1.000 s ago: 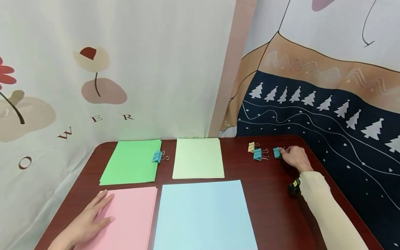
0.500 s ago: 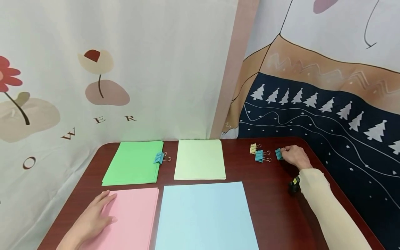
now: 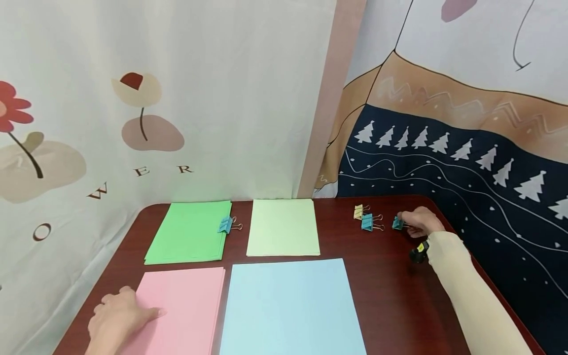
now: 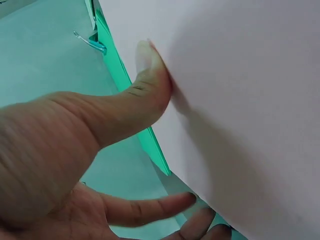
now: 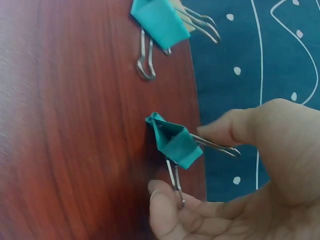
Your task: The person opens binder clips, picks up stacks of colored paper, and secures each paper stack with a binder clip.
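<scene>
My left hand (image 3: 117,315) lies at the left edge of a pink paper stack (image 3: 191,301). In the left wrist view its thumb (image 4: 150,75) presses on the top sheet, while the other fingers (image 4: 150,210) reach to the edge, tips visible. At the far right, my right hand (image 3: 423,222) holds a blue binder clip (image 3: 397,223) by its wire handles, thumb on one and fingertips at the other. The right wrist view shows this clip (image 5: 175,145) low over the table, gripping no paper.
A blue binder clip (image 3: 367,222) and a yellow one (image 3: 358,212) lie left of the right hand. Another blue clip (image 3: 225,225) sits on the green stack (image 3: 188,234). Pale green sheets (image 3: 284,227) and large blue sheets (image 3: 293,305) lie on the dark red table (image 3: 386,296).
My left hand's fingers have slid left off the top of the pink stack to its edge; the thumb stays on it. My right hand has turned slightly at the clip, showing its handle.
</scene>
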Demonstrator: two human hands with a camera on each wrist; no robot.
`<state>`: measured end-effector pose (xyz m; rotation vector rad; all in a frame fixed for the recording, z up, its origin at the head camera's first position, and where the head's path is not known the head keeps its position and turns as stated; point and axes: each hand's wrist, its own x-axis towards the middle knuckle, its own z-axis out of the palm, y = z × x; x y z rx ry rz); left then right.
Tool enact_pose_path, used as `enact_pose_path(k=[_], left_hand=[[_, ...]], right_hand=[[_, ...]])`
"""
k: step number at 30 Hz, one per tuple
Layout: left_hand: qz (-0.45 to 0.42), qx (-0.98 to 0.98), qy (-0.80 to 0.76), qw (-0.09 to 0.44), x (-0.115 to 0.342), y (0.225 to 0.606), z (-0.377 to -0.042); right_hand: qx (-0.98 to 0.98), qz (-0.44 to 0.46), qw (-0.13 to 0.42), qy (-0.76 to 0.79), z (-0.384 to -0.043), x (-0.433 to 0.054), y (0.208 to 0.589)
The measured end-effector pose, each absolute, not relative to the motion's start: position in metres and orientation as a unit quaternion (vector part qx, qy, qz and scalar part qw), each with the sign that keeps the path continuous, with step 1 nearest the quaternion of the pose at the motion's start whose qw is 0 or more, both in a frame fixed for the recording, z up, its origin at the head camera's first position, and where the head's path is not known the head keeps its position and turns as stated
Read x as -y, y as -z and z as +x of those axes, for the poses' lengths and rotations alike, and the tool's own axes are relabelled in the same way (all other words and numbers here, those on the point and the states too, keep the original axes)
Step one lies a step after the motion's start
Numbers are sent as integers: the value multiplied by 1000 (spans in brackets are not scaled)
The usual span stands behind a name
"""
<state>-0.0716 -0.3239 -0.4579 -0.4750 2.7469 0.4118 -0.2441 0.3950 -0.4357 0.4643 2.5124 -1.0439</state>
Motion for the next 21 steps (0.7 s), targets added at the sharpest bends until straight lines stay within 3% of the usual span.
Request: enact_pose_path(k=[9, 21], left_hand=[[-174, -953, -164, 185, 331, 452, -76], [-170, -950, -185, 186, 331, 450, -78]], right_hand=[[-872, 164, 287, 360, -245, -403, 440], [-823, 179, 311, 441, -250, -409, 444]])
